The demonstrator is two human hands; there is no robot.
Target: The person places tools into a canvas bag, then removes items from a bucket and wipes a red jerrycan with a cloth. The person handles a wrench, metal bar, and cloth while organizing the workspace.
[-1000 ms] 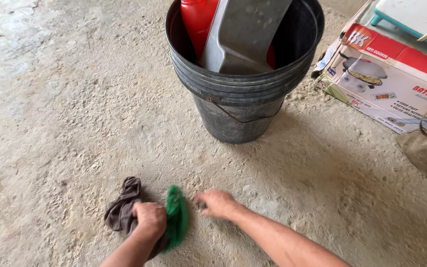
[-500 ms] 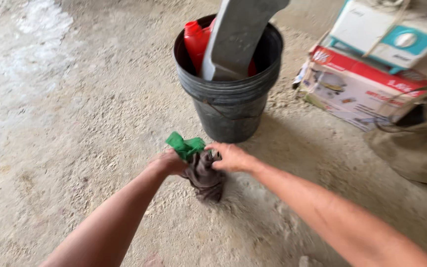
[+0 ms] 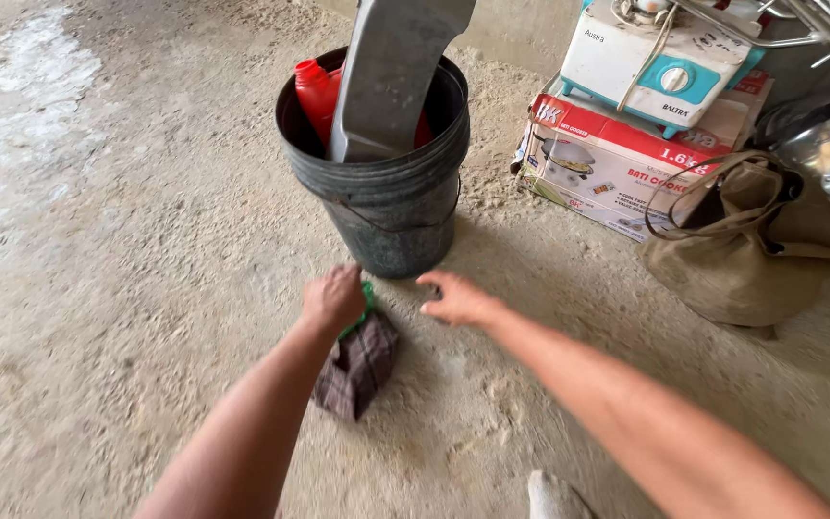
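Left hand (image 3: pixel 333 298) at frame centre is fisted around the rags (image 3: pixel 359 360), which hang just below the bucket (image 3: pixel 386 207). Right hand (image 3: pixel 458 298) is spread, empty. A firm bunching grip seems best so neither rag slips.

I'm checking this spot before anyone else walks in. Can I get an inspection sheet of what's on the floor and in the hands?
Surface: rough, dusty concrete floor.
Job's things: dark checked cloth and green cloth, hanging from left hand.
Clutter: black bucket holding red container and grey plastic piece; printed carton; tan bag.
Hands: left hand gripping cloths; right hand open, empty.
Cables: nothing seen.
Surroundings: white-and-teal appliance on carton.
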